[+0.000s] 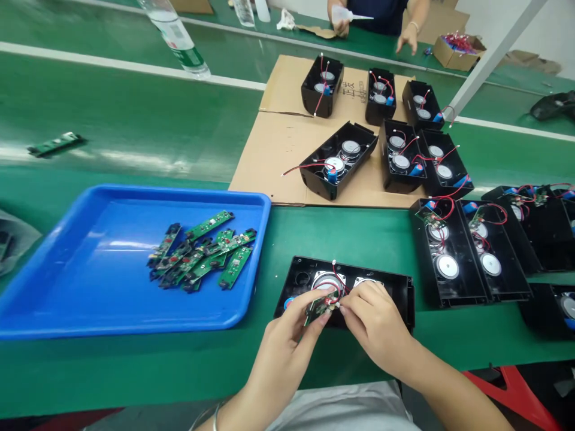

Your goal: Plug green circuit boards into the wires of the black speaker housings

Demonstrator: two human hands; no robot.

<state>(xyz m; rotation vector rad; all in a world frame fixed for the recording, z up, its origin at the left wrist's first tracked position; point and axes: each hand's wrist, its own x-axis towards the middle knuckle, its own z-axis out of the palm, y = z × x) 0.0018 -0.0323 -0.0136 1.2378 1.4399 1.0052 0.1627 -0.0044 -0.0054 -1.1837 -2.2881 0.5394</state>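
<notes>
Between thumb and fingers, my left hand (291, 335) holds a small green circuit board (318, 306) above an open black speaker housing (399, 293). My right hand (375, 320) is closed at the board's right edge, its fingertips pinching a small white connector (336, 305). Red wires (335, 273) loop up from the housing around the board. Two round speakers sit inside the housing, partly covered by my hands. A blue cylinder (288, 302) shows at its left end.
A blue tray (112, 323) with several circuit boards (209, 254) lies left. More black housings (339, 158) stand on cardboard (269, 155) and at the right (449, 251). Beyond are a plastic bottle (179, 42) and another person's hands (408, 37), one holding a dispenser bottle (344, 15).
</notes>
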